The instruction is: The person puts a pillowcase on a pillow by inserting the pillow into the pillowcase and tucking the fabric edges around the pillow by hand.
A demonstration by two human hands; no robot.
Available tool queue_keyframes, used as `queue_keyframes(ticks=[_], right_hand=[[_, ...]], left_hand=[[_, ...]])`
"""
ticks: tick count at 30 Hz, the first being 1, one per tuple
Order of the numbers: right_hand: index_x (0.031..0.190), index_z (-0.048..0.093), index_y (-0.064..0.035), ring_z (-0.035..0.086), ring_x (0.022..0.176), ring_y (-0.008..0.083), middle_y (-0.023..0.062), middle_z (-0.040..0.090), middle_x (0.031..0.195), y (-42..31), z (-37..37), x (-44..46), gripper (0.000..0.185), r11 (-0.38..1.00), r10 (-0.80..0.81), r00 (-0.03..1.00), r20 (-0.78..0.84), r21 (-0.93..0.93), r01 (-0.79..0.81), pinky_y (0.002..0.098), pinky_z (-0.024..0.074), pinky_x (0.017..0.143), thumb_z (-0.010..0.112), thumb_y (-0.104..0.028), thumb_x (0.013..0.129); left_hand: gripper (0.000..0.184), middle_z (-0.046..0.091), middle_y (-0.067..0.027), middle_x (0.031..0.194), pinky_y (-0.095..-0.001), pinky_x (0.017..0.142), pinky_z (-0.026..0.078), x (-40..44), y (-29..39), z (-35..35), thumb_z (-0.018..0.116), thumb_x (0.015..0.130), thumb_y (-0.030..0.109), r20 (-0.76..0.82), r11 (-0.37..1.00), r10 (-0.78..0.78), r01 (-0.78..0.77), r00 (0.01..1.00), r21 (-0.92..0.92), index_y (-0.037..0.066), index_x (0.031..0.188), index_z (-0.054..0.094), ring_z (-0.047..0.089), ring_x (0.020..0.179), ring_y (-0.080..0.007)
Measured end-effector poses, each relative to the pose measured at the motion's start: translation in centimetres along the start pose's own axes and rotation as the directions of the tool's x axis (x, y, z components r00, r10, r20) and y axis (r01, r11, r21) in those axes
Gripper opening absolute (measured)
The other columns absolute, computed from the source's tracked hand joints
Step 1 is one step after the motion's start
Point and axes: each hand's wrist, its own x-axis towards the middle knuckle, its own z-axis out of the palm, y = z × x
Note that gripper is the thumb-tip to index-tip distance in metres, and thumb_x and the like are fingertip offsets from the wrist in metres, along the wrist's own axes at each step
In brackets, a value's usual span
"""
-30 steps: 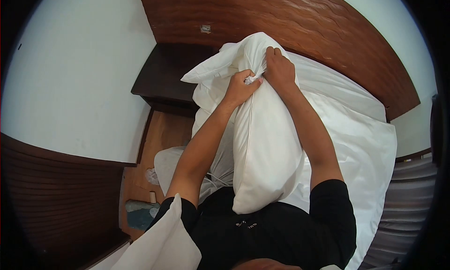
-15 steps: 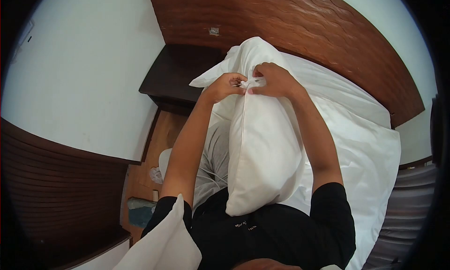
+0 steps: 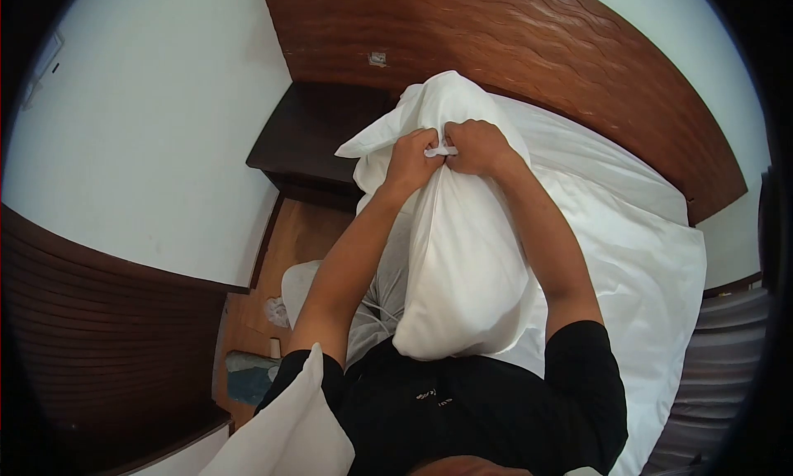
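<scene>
A plump white pillow [image 3: 471,265] in its case lies lengthwise across my lap, its near end against my black shirt. Both fists meet over its upper part. My left hand [image 3: 412,161] is closed on one end of a short white fabric tie [image 3: 441,152], and my right hand [image 3: 477,149] is closed on the other end. The tie is stretched taut between them at the pillow's edge. Beyond the hands, the case rises in a loose peak, with a pointed corner sticking out to the left. My fingertips are curled out of sight.
A white-sheeted bed [image 3: 615,269] spreads to the right below a carved wooden headboard [image 3: 529,30]. A dark nightstand [image 3: 318,129] stands at the upper left. White fabric [image 3: 285,422] hangs close by at lower left. Items, including a teal one [image 3: 250,383], lie on the wooden floor.
My fingers, earlier spread and pinching at the tie, are now closed into fists pulling it tight. My left wrist has turned inward, and the pillow's near end has shifted slightly up.
</scene>
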Motion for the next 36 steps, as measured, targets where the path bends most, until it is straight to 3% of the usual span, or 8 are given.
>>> queue_keyframes(ticks=[3, 7, 12, 17, 21, 24, 28, 36], right_hand=[[0.099, 0.067, -0.0097, 0.071, 0.081, 0.0366, 0.0156, 0.073, 0.082, -0.4, 0.7, 0.1, 0.028, 0.997, -0.011, 0.989, -0.149, -0.076, 0.000, 0.0489, 0.0555, 0.072, 0.077, -0.019, 0.074], [0.095, 0.063, -0.0108, 0.071, 0.077, 0.0367, 0.0144, 0.071, 0.077, -0.7, -0.3, -0.2, 0.025, 0.998, 0.026, 0.928, -0.371, -0.040, -0.044, 0.0504, 0.0535, 0.068, 0.075, -0.015, 0.073], [0.093, 0.060, -0.0106, 0.070, 0.079, 0.0359, 0.0130, 0.070, 0.077, -0.5, -1.4, 0.5, 0.025, 0.995, 0.098, 0.913, -0.395, 0.015, -0.100, 0.0493, 0.0522, 0.068, 0.076, -0.014, 0.073], [0.096, 0.059, -0.0077, 0.064, 0.091, 0.0323, 0.0136, 0.066, 0.089, 0.9, 1.2, 1.0, 0.024, 0.925, -0.125, 0.927, -0.353, 0.295, 0.237, 0.0433, 0.0505, 0.080, 0.072, -0.014, 0.076], [0.098, 0.059, -0.0053, 0.060, 0.095, 0.0327, 0.0157, 0.061, 0.093, 1.4, 1.8, 0.9, 0.022, 0.849, -0.194, 0.868, -0.457, 0.365, 0.382, 0.0416, 0.0487, 0.086, 0.065, -0.009, 0.077], [0.098, 0.059, -0.0040, 0.059, 0.094, 0.0342, 0.0158, 0.059, 0.092, 4.8, 2.7, 1.5, 0.020, 0.863, -0.073, 0.890, -0.449, 0.419, 0.282, 0.0426, 0.0483, 0.088, 0.060, -0.009, 0.078], [0.106, 0.065, -0.0033, 0.063, 0.102, 0.0363, 0.0205, 0.067, 0.105, 10.7, 5.9, 1.4, 0.030, 0.855, 0.148, 0.987, -0.059, 0.509, -0.098, 0.0432, 0.0498, 0.089, 0.062, -0.015, 0.079], [0.112, 0.075, -0.0063, 0.068, 0.097, 0.0366, 0.0222, 0.073, 0.101, 7.3, 6.0, 0.1, 0.039, 0.890, 0.066, 0.997, 0.031, 0.450, -0.072, 0.0428, 0.0537, 0.087, 0.071, -0.027, 0.080]], left_hand=[[0.023, 0.058, -0.0160, 0.083, -0.0472, 0.070, 0.049, -0.4, 0.7, 0.8, 0.074, 0.072, -0.001, -0.146, 0.997, 0.056, -0.049, 0.988, 0.054, 0.002, 0.083, 0.054, 0.060, 0.078, -0.0403], [0.022, 0.058, -0.0155, 0.082, -0.0471, 0.069, 0.049, 1.4, 1.5, 0.7, 0.073, 0.073, -0.003, -0.281, 0.989, 0.148, -0.138, 0.948, 0.055, 0.002, 0.083, 0.054, 0.061, 0.076, -0.0389], [0.019, 0.068, -0.0146, 0.085, -0.0352, 0.077, 0.053, 2.3, 3.3, -1.5, 0.074, 0.079, 0.006, -0.088, 0.983, -0.113, 0.098, 0.990, -0.157, 0.000, 0.091, 0.061, 0.068, 0.083, -0.0257], [0.022, 0.068, -0.0099, 0.093, -0.0320, 0.086, 0.052, -1.1, -1.0, -2.5, 0.074, 0.086, 0.008, 0.051, 0.952, -0.219, 0.225, 0.974, -0.208, 0.000, 0.104, 0.065, 0.067, 0.091, -0.0186], [0.026, 0.067, -0.0069, 0.112, -0.0307, 0.100, 0.049, -2.9, -4.1, -3.8, 0.067, 0.092, 0.001, 0.138, 0.783, -0.302, 0.328, 0.943, -0.529, 0.003, 0.118, 0.065, 0.064, 0.108, -0.0154], [0.024, 0.067, -0.0076, 0.113, -0.0297, 0.100, 0.049, -3.3, -4.4, -5.0, 0.069, 0.093, 0.003, 0.143, 0.833, -0.365, 0.391, 0.920, -0.391, 0.002, 0.117, 0.065, 0.063, 0.108, -0.0139], [0.031, 0.070, -0.0060, 0.099, -0.0296, 0.092, 0.050, -3.7, -4.3, -6.7, 0.079, 0.090, 0.023, 0.116, 0.827, -0.491, 0.504, 0.863, -0.250, 0.002, 0.107, 0.065, 0.066, 0.099, -0.0151], [0.046, 0.066, -0.0094, 0.083, -0.0348, 0.075, 0.050, -4.3, -6.8, -7.6, 0.087, 0.080, 0.038, 0.049, 0.895, -0.445, 0.446, 0.894, -0.019, 0.002, 0.092, 0.060, 0.061, 0.079, -0.0185]])
